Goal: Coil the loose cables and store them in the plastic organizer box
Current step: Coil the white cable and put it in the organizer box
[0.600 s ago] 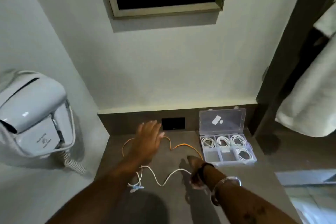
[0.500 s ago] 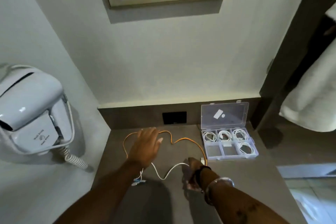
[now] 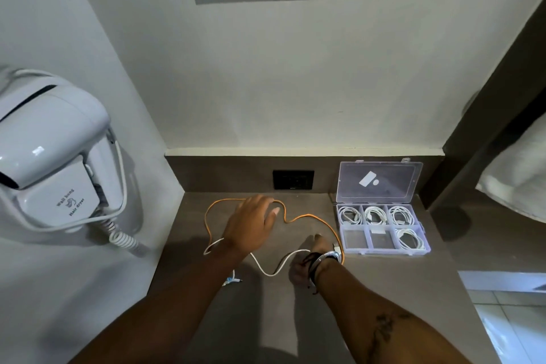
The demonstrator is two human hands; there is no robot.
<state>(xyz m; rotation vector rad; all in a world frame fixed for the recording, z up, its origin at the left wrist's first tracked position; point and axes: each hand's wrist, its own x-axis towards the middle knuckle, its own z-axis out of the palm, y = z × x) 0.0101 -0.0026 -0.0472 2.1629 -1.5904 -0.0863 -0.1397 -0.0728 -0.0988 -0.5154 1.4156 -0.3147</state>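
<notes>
A loose orange cable (image 3: 307,216) snakes across the brown counter (image 3: 399,289). A white cable (image 3: 266,270) curves nearer me, with a blue-tipped plug (image 3: 232,281) at its left end. My left hand (image 3: 251,224) hovers open, palm down, over the orange loop. My right hand (image 3: 307,260) is bent down on the counter where the white cable and the orange cable's end meet; its fingers are hidden. The clear organizer box (image 3: 384,252) stands at the right with its lid (image 3: 381,183) up. Several of its compartments hold coiled white cables, and two front ones are empty.
A white wall-hung hair dryer (image 3: 53,156) with a coiled cord (image 3: 124,241) sticks out at the left. A black socket (image 3: 293,179) sits in the backsplash. A white towel (image 3: 517,180) hangs at the right. The counter ends at the right above a tiled floor (image 3: 508,319).
The view has tilted downward. My left hand stays over the orange loop with its fingers drawn a little closer together. My right hand has hardly moved.
</notes>
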